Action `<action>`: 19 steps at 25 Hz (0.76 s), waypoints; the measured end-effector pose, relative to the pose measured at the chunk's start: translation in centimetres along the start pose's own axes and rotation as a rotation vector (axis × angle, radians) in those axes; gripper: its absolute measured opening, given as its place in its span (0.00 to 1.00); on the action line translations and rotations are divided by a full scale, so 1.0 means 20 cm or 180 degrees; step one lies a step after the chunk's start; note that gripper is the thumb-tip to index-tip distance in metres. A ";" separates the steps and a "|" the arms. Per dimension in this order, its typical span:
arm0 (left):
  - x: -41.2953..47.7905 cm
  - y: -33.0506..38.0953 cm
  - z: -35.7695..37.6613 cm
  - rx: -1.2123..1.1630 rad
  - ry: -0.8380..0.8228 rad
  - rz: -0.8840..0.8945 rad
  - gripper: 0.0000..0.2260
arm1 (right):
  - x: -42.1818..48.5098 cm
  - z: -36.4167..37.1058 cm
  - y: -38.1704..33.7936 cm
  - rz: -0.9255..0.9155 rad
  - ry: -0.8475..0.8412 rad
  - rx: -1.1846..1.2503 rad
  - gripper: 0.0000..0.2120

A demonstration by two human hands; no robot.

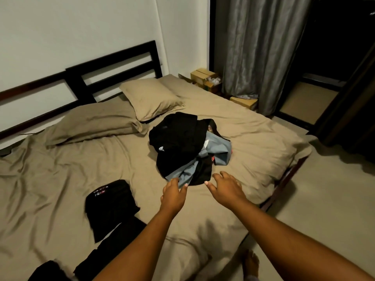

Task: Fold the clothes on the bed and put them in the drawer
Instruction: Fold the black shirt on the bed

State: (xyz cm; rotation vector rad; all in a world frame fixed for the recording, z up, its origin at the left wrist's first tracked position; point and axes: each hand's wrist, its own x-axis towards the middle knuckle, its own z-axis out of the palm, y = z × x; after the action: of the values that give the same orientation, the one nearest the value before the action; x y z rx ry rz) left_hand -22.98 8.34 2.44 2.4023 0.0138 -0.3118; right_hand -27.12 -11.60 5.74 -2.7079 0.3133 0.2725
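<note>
A dark slatted headboard (113, 63) stands against the white wall at the far left, with two tan pillows (91, 122) lying below it at the head of the bed (60, 179), which is covered with a creased tan sheet. On the near left part of the bed lies a folded black garment (109, 205) with small printed lettering on it, and more dark cloth (109, 246) lies touching it toward the near edge. In the middle of the bed sits the unfolded pile of clothes (178, 145), mostly black on top, with a light blue garment (218, 148) spilling out on its right and near sides. The left grip (174, 196), a bare hand, reaches to the pile's near edge, its fingers and thumb on either side of the blue hem; whether they pinch it I cannot tell. Just right of it the right grip (225, 186) hovers with fingers spread, beside the pile's black edge and holding nothing. Beyond the bed's far right corner stand cardboard boxes (203, 75), then a grey curtain (261, 47). A bare foot (251, 262) stands on the pale floor (324, 199) beside the bed.
</note>
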 end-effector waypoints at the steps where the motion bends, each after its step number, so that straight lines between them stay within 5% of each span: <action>1: 0.07 0.04 0.02 -0.0011 0.0049 -0.0029 0.23 | 0.11 -0.01 0.03 -0.0071 0.0006 0.0075 0.27; 9: 0.47 0.34 0.22 -0.0019 0.0239 -0.0551 0.18 | 0.96 0.00 0.08 -0.0695 -0.0919 0.0603 0.23; 16: 0.48 0.31 0.36 -0.0074 0.0343 -0.1076 0.24 | 1.48 0.17 -0.15 -0.0785 -0.1914 0.0743 0.32; 19: 0.43 0.28 0.34 -0.0043 0.0457 -0.1236 0.23 | 1.56 0.23 -0.22 -0.0632 -0.1717 0.0670 0.29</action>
State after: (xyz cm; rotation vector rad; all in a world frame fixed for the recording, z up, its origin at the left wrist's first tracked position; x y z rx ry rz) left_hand -15.67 -1.00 -0.72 2.3932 0.5503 -0.3130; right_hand 3.25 -11.39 -4.04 -2.3224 -0.0804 0.8342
